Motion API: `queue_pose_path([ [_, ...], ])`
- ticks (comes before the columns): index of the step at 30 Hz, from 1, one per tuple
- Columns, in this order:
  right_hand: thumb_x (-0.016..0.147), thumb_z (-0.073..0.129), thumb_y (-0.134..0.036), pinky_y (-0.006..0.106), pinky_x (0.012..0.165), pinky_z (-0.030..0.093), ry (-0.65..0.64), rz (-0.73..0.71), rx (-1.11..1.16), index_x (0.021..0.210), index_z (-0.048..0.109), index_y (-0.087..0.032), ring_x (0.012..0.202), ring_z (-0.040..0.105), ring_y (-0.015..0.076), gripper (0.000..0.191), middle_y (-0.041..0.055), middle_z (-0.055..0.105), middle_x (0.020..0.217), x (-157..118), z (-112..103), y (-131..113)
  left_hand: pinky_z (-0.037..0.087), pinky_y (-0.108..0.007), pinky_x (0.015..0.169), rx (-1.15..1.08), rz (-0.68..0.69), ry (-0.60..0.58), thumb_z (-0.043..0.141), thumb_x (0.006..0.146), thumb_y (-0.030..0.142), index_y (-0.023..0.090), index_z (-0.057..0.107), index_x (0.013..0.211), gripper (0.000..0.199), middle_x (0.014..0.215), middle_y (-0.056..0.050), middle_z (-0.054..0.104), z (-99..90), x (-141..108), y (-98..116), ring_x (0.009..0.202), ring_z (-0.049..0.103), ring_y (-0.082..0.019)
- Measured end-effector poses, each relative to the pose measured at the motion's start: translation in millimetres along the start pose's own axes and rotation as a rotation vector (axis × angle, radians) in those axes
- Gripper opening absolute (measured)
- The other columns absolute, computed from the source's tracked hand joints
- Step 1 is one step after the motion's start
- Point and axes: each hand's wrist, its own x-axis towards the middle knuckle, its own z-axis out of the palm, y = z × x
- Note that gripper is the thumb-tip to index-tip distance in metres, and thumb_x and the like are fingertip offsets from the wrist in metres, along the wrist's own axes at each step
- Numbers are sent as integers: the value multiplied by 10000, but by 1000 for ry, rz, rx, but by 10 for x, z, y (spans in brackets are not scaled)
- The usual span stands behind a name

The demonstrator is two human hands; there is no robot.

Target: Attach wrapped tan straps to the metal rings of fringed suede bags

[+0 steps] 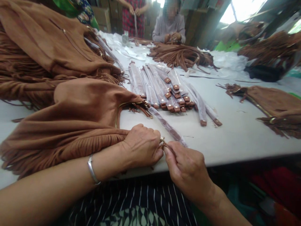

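A brown suede-like bag [87,103] with fringe lies on the table in front of me, its gold zipper showing at the opening. My left hand [143,146], with a silver bangle at the wrist, is closed around the bag's gathered end beside a small metal ring [162,140]. Just to the right, my right hand [185,166] pinches a thin brown strap [167,145] that meets the ring. One plastic-wrapped strap [166,124] runs from the bag's other end toward my right hand. How strap and ring are joined is partly hidden by my fingers.
Several plastic-wrapped straps with brown studded tips [164,91] lie mid-table. More fringed bags [47,47] are heaped at left, and another bag [277,103] lies at right. Brown strips [183,55] are piled farther back. Two people [169,28] work across the table [235,138].
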Motion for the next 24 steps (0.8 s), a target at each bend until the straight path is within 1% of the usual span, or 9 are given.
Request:
queue_pose_path([
  [2,900,400,-178,280,585,317,-103,18,95,780,548,-142,582,535,153,194,18,544,651,30,-31,83,415,-387,608,-21,55,-10,432,749,348,152,556,699,237,673,-90,638,9,4,-10,591,594,-255],
  [4,900,396,-187,270,601,330,-195,10,139,809,555,-141,616,552,152,189,19,560,675,73,-76,151,414,-403,637,-33,95,-4,444,732,323,153,559,687,210,670,-89,644,13,2,-13,587,597,-254],
  [6,896,392,-194,271,613,331,-254,3,120,800,549,-144,635,561,159,191,23,565,675,116,-118,174,411,-414,652,-37,100,8,445,733,322,151,563,679,215,668,-92,646,12,2,-12,584,598,-253],
  [8,887,394,-200,278,595,320,-285,5,60,775,529,-149,609,555,161,183,22,556,651,143,-146,140,408,-422,661,-38,78,10,435,751,342,147,571,684,248,667,-96,647,11,8,-11,590,602,-256],
  [11,876,387,-199,291,548,282,-285,15,-40,757,494,-160,527,517,155,165,8,521,605,134,-159,18,401,-436,671,-33,12,8,433,761,393,141,581,696,299,675,-105,648,19,23,-17,603,607,-267],
  [14,881,364,-189,293,538,266,-262,22,-34,757,475,-172,509,505,150,168,-5,499,593,92,-166,-91,392,-434,664,-43,-26,2,444,750,415,142,578,682,312,667,-107,646,32,30,-27,600,606,-270],
  [18,866,395,-194,278,533,276,-226,121,57,734,483,-173,508,493,139,159,-7,505,597,88,-196,-108,378,-432,690,-52,16,31,451,735,329,145,571,661,232,655,-102,646,48,20,-34,594,604,-258],
  [21,843,435,-194,260,538,294,-240,193,149,704,499,-170,532,501,138,155,-1,522,599,122,-199,-53,367,-432,695,-35,69,54,456,726,305,142,571,650,213,636,-102,640,70,15,-35,572,596,-250],
  [24,827,461,-186,251,544,309,-258,238,187,677,513,-168,557,508,147,160,7,531,595,144,-157,5,358,-432,694,-30,91,63,446,733,283,144,564,622,214,608,-97,629,106,23,-36,552,585,-242],
])
